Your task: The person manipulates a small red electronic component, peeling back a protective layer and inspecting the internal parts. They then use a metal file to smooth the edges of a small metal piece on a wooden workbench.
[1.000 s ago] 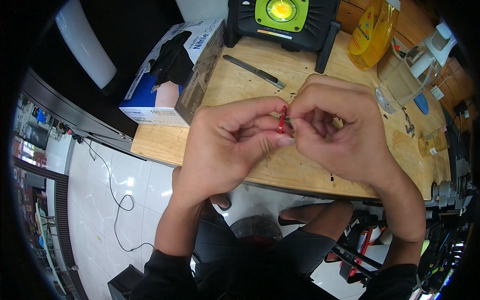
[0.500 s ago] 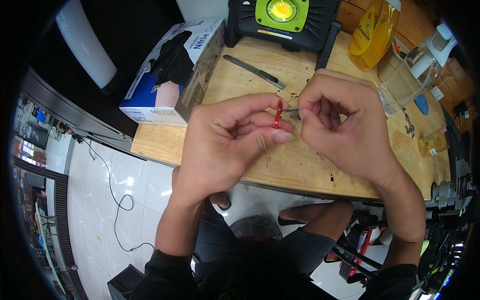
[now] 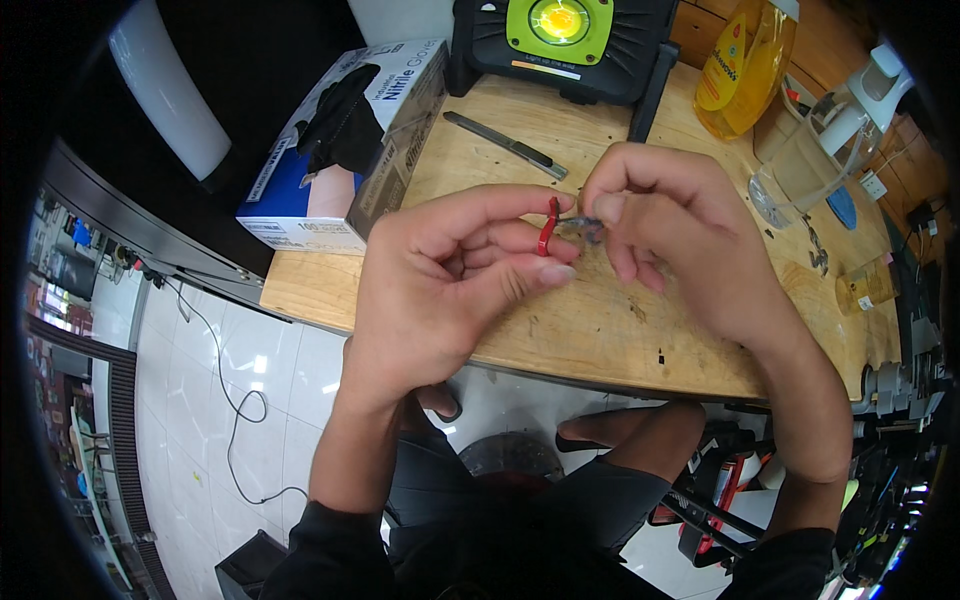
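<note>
— Gloves first: how is the box of gloves (image 3: 345, 135) lying, taking the red clip (image 3: 547, 226) as the landmark?

— It is sitting on the wooden tabletop (image 3: 600, 320) well to the left of the clip and a little farther back, its torn top opening showing black gloves.

— And the left hand (image 3: 440, 275)?

— It is pinching the clip, fingers (image 3: 500, 200) closed around it, holding it just above the tabletop.

— What is the right hand (image 3: 670, 225) doing?

— Just right of the clip, its fingertips are closed on a small grey metal piece (image 3: 583, 228) that is touching or nearly touching the clip; I cannot tell which.

— How far along does it look?

— I judge the two parts are being brought together but are not yet clearly joined.

— Anything behind?

— A grey utility knife (image 3: 505, 145) is lying beyond the clip, a work light (image 3: 560, 35) farther back, and a yellow bottle (image 3: 745, 65) well to the clip's right.
</note>
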